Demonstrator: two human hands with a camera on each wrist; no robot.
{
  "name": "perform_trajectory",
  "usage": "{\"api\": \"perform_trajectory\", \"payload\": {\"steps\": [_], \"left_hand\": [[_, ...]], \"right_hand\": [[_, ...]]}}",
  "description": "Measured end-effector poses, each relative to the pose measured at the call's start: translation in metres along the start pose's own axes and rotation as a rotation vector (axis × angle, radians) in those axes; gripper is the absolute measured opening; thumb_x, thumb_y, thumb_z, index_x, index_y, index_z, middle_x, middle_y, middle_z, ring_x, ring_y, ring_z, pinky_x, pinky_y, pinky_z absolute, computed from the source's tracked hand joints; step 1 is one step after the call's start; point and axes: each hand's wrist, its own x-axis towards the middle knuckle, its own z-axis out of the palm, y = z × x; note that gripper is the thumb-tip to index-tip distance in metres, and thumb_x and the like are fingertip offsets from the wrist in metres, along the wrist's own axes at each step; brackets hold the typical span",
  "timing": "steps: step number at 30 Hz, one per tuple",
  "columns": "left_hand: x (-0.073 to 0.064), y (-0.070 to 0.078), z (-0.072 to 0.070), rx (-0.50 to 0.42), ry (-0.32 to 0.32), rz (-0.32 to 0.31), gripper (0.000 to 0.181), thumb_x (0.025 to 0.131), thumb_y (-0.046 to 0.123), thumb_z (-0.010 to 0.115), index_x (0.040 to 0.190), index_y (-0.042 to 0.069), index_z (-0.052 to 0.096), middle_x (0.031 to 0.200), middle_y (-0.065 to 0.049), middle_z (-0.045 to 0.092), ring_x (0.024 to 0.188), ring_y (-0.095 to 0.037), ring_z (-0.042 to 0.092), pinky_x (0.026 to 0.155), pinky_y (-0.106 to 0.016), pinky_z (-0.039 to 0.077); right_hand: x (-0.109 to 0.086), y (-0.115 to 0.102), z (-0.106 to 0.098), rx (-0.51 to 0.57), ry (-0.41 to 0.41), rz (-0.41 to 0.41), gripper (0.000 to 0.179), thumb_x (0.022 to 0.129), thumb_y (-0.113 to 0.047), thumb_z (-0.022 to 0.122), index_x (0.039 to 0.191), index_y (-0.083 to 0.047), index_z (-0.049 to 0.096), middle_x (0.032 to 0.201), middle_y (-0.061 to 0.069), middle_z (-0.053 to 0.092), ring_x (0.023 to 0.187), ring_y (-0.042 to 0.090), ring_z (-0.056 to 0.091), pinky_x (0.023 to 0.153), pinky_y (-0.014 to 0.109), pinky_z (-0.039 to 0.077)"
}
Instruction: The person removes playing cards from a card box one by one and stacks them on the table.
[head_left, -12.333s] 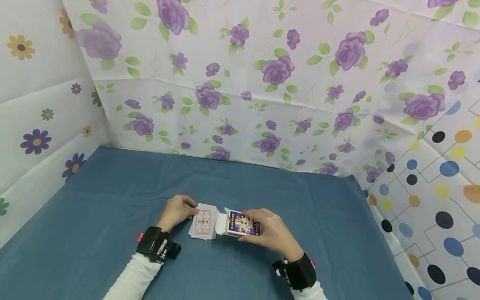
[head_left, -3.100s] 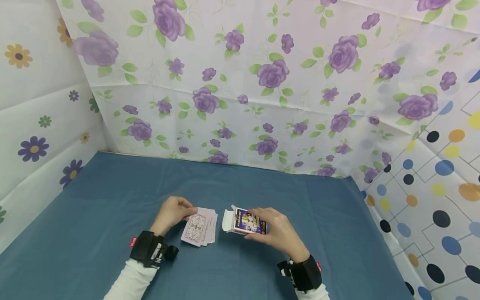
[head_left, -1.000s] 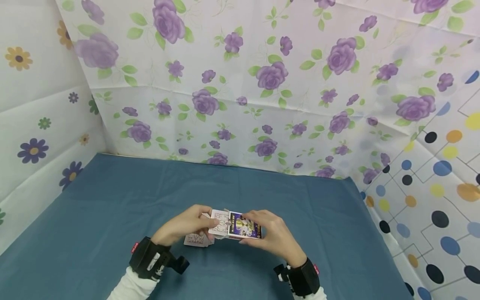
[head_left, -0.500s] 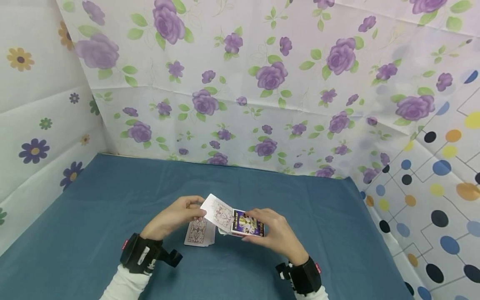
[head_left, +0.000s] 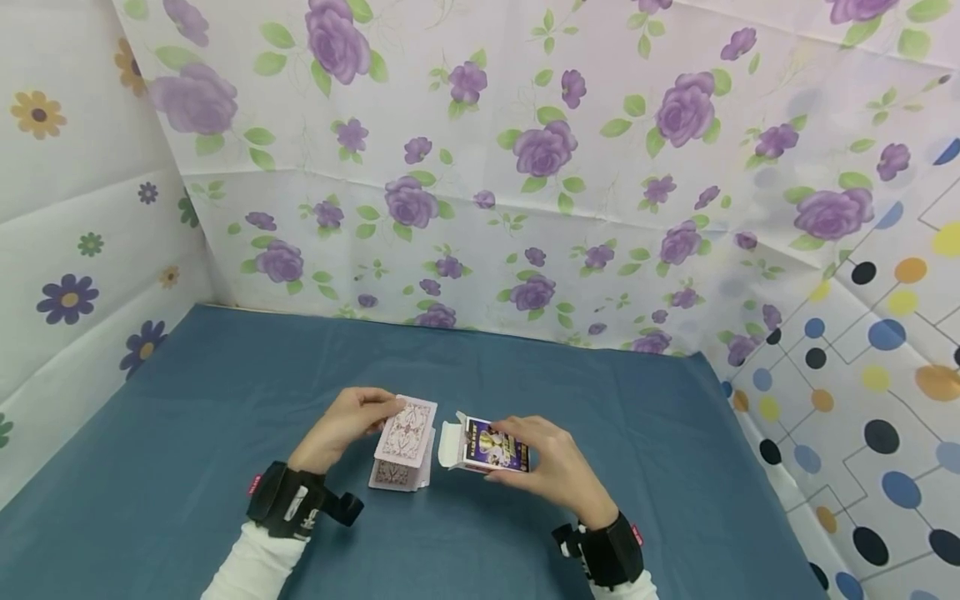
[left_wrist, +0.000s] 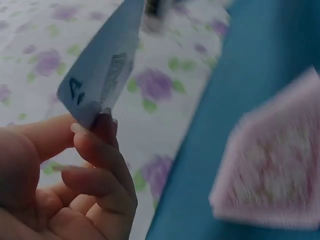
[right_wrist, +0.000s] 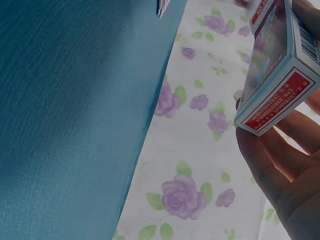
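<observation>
A playing card (head_left: 407, 431) is held up on a slant over a small pile of cards (head_left: 395, 477). Its back has a reddish pattern, and the left wrist view shows an A on its other side. The left hand (head_left: 347, 422) has a small, tight grip on it, pinching one corner between thumb and finger. I can't tell if the card touches the pile. The pile lies back side up, with messy edges.

Near it, on the right, is the card box (head_left: 495, 444), with its white flap (head_left: 451, 444) sticking out toward the cards. The right hand (head_left: 551, 462) holds it with a grip as wide as the box, thumb on one edge and fingers on the other.

Blue cloth covers the bench (head_left: 225, 400). Black straps (head_left: 607, 550) go around both wrists. Behind hangs a sheet with purple flowers (head_left: 543, 152), and on the right one with coloured dots (head_left: 889, 437).
</observation>
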Motion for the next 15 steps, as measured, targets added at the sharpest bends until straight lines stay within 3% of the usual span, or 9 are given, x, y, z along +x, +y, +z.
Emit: {"api": "perform_trajectory", "payload": {"steps": [4,7,15], "left_hand": [[0.006,-0.011,0.005,0.146,0.088,-0.053,0.026,0.092,0.02,0.066,0.105,-0.003,0.067,0.075,-0.004,0.06,0.067,-0.017,0.054,0.065,-0.033,0.045],[0.007,-0.017,0.006,0.246,0.11,-0.075,0.019,0.088,0.012,0.068,0.098,-0.004,0.068,0.077,-0.009,0.066,0.066,-0.016,0.06,0.065,-0.033,0.048],[0.006,-0.024,0.011,0.348,0.15,-0.078,0.015,0.083,0.006,0.072,0.092,-0.005,0.068,0.077,-0.013,0.068,0.062,-0.016,0.064,0.06,-0.032,0.05]], "right_hand": [[0.0,0.001,0.001,0.001,0.0,0.0,0.059,0.074,-0.045,0.08,0.126,-0.021,0.064,0.122,0.002,0.067,0.111,0.019,0.063,0.085,0.038,0.054],[0.0,0.001,0.002,0.001,0.0,0.001,0.059,0.074,-0.045,0.08,0.126,-0.021,0.064,0.121,0.002,0.068,0.111,0.019,0.063,0.085,0.039,0.054],[0.0,0.002,0.002,0.005,-0.01,0.004,0.06,0.075,-0.047,0.079,0.127,-0.022,0.064,0.122,0.001,0.067,0.111,0.019,0.063,0.085,0.039,0.054]]}}
